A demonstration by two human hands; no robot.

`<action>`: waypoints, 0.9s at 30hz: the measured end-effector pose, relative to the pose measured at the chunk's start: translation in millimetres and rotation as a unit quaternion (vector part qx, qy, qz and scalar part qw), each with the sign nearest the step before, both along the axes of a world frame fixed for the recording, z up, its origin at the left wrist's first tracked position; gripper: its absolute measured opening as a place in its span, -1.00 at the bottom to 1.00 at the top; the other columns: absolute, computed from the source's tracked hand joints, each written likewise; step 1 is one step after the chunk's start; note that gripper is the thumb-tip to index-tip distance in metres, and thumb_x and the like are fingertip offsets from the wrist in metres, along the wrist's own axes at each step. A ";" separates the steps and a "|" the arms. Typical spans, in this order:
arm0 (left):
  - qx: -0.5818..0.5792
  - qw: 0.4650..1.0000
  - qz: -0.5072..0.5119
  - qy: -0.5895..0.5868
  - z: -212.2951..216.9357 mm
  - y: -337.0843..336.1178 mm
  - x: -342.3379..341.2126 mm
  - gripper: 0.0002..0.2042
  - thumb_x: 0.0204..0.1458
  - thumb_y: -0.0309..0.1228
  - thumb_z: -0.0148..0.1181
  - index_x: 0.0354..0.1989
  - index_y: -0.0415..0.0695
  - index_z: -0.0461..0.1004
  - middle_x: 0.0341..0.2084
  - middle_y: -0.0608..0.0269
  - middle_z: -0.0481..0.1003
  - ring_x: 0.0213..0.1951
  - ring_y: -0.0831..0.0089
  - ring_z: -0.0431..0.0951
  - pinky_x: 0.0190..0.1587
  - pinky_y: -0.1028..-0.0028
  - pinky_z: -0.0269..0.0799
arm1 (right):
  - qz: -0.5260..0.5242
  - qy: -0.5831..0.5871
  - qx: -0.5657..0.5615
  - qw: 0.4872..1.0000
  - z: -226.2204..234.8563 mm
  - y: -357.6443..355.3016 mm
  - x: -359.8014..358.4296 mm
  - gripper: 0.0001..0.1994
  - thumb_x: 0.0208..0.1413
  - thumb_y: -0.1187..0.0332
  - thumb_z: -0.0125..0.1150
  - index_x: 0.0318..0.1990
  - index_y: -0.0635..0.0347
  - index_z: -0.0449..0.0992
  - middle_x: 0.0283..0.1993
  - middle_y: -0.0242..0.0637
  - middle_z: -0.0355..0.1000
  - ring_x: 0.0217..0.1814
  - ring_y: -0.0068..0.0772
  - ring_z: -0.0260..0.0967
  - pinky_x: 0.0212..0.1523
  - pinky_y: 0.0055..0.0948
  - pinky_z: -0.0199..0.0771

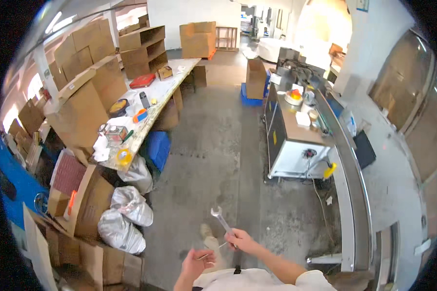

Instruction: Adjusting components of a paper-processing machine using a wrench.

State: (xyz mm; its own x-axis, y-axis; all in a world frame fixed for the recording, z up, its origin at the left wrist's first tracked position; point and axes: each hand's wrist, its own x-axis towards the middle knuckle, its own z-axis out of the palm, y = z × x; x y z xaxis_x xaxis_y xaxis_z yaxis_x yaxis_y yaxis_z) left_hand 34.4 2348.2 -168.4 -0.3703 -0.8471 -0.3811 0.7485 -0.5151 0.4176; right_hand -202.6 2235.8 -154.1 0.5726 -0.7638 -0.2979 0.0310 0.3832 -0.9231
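A grey workshop floor [204,160] is running away from the wearer, with a long, cluttered table [167,89] lining the left and a brown-topped cabinet [298,136] standing on the right. Silvery sacks [121,233] are slumping by the table's near end, and a blue bin [158,149] is sitting beneath it. At the lower middle, well clear of the furniture, the person's right hand [243,241] is grasping a metal wrench [222,221] near its lower end, and the open end is pointing up and away to the left. The left hand [197,264] is hovering just beside it, palm partly turned up and fingers loosely curled; a thin pale rod [223,245] is spanning the space between the hands (whether the left fingers are gripping it, I cannot tell). The wrench is looking stiff, hard to break and fairly weighty for its slimness; its smooth metal would likely be turning slippery if oily, so the shank, away from the open end, is offering the best hold. Counting down in size, one table and one cabinet are showing, three sacks are lying together, one blue bin is resting under the table, and two bare hands are sharing the foreground with one wrench and one rod.
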 end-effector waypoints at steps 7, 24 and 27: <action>0.012 0.986 -0.066 -0.155 3.2 -264.1 82.7 -0.66 0.20 -0.25 0.03 -0.09 -0.32 0.49 -0.29 0.19 0.54 -0.28 0.40 0.52 -0.15 0.41 0.46 | -0.061 0.044 0.082 0.994 -9.8 -217.7 62.1 -0.77 0.22 0.21 0.19 -0.36 0.16 0.41 -0.54 -0.43 0.34 -0.59 -0.63 0.25 -0.57 -0.54 0.22; -0.162 0.895 -0.068 -0.411 79.0 -970.3 121.3 -0.74 0.26 -0.24 0.06 -0.25 -0.19 0.54 -0.54 0.43 0.42 -0.48 0.65 0.35 -0.39 0.58 0.28 | -0.191 -0.081 0.185 0.961 -12.0 -850.0 151.5 -0.84 0.21 0.30 0.20 -0.27 0.14 0.38 -0.56 -0.43 0.28 -0.65 -0.60 0.15 -0.65 -0.55 0.10; -0.221 0.854 0.048 -0.468 78.0 -1074.8 156.2 -0.73 0.28 -0.25 0.01 -0.22 -0.19 0.54 -0.51 0.44 0.41 -0.45 0.67 0.32 -0.39 0.60 0.25 | -0.127 -0.077 0.173 0.974 -7.0 -972.2 189.2 -0.83 0.23 0.25 0.19 -0.29 0.12 0.40 -0.55 -0.45 0.30 -0.61 -0.62 0.19 -0.64 -0.61 0.09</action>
State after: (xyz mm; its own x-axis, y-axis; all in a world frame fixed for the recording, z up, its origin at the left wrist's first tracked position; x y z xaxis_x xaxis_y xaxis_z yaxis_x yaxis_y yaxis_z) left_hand 190.6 1273.4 -90.5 -0.0004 -0.9942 -0.1071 0.0097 -0.1071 0.9942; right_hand -13.3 1263.6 -161.1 0.4361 -0.7557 -0.4886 0.2934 0.6327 -0.7167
